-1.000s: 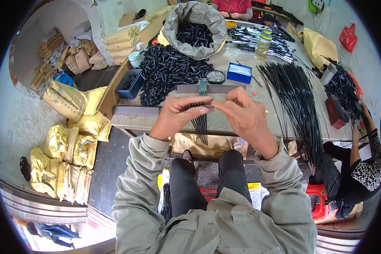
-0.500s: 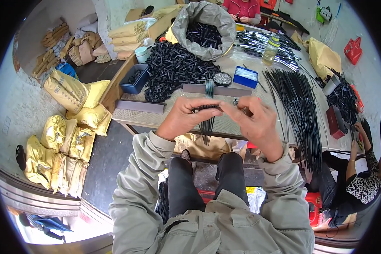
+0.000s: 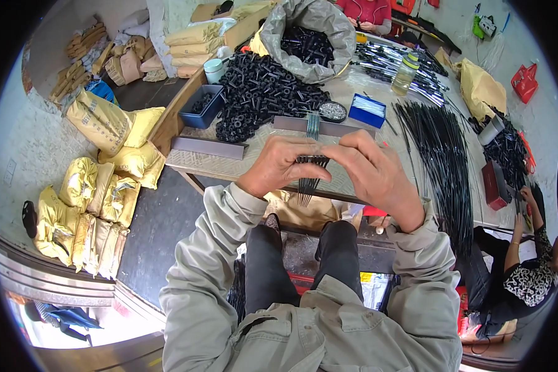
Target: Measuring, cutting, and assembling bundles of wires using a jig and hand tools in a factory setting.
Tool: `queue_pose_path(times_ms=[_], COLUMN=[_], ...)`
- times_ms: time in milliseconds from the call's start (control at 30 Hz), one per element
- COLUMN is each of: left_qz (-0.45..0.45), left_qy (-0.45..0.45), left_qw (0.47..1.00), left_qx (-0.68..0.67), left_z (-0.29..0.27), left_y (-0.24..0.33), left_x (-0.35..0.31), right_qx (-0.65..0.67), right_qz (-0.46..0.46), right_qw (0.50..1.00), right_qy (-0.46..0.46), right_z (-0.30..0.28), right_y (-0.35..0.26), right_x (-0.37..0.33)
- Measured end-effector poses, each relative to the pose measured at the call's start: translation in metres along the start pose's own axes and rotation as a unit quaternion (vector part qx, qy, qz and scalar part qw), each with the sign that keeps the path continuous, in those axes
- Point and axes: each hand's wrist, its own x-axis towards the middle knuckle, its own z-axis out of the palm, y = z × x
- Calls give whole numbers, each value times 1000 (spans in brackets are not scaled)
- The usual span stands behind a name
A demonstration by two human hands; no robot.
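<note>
My left hand [image 3: 278, 164] is closed on a fanned row of thin dark rods [image 3: 306, 193], held between the fingers above and the thumb below. Short black pieces show side by side at the grip. The rods run on past the hand, both toward the table and toward me. My right hand [image 3: 378, 177] is bent beside the row, its forefinger reaching the rods close to my left fingertips. Its other fingers are curled, and anything pinched in them is hidden. Behind the hands, a long grey bar [image 3: 347, 129] lies crosswise on the table under the rods.
A heap of black plastic fittings [image 3: 260, 93] lies beside a blue bin [image 3: 201, 106]. Beyond stands a grey sack [image 3: 347, 71]. A small round dish [image 3: 332, 111], a blue box [image 3: 367, 111] and a bundle of black rods [image 3: 440, 167] are rightward. Other people sit far and right.
My left thumb has dropped away from the fingers, exposing more of the black row. The right hand has opened slightly and shifted right. The whole view has shifted a little.
</note>
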Motion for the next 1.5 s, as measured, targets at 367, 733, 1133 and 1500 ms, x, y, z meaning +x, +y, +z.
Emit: queue_pose_path(times_ms=[367,733,1133,1500], left_qz=[-117,-10,41,187], left_qy=[-55,4,-174,-515], left_qw=[992,969,913,784], left_qx=[12,246,367,293], left_z=[36,83,-51,103], left_y=[-38,-17,-9,9], left_x=[-36,-76,-69,-89], right_qx=[-35,83,353,494], right_qz=[-35,-85,269,303], right_qw=[996,965,865,633], right_qy=[-78,-234,-234,-514], right_z=[7,-119,-88,238], right_y=[-14,-76,-89,-147], right_x=[26,-15,-175,-383])
